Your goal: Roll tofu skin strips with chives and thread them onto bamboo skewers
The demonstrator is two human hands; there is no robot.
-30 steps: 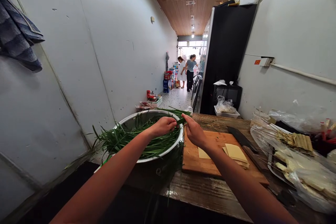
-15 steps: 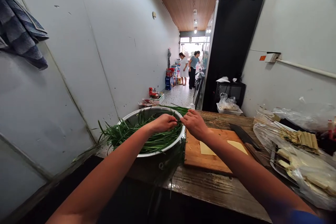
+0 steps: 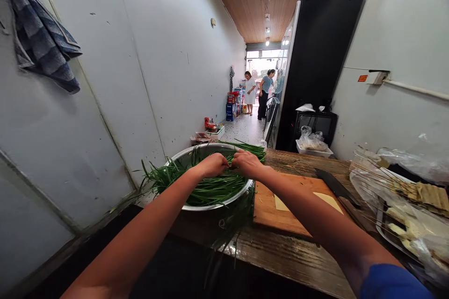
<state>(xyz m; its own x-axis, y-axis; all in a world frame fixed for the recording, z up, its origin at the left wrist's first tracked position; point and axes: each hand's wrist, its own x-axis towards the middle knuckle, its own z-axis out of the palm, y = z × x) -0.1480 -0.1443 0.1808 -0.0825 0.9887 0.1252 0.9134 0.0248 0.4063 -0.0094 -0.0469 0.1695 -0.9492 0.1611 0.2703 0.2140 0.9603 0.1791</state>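
High at ten o'clock, a blue checked towel (image 3: 42, 32) hangs on the grey wall, well apart from the work below. Under it, at about eight o'clock from the hands, loose leaf tips of the garlic chives (image 3: 206, 187) spill over the rim of a wide steel basin (image 3: 182, 156) that sits on the wooden counter (image 3: 294, 261). The chives lie in a flat heap across the basin, stems running toward three o'clock.

Over the middle of that heap the left hand (image 3: 212, 164) is curled shut, fingers pressed together around a small bundle of chive stems. Just beside it, knuckles almost touching, the right hand (image 3: 247, 163) is closed the same way on the same bundle. Such leaves look light, limp and easily bruised, probably damp and a little slippery, so they would handle best gathered as a bunch near the firmer stem ends, not pulled singly by the tips.

At three o'clock from the basin lies a wooden cutting board (image 3: 270, 208) with pale thin tofu sheets (image 3: 324, 198) on it, and a dark cleaver (image 3: 335, 184) rests at its far edge. Farther toward four o'clock, skewers lie under clear plastic (image 3: 410, 205). At twelve o'clock, far down the corridor, two people (image 3: 257, 91) stand by the doorway.
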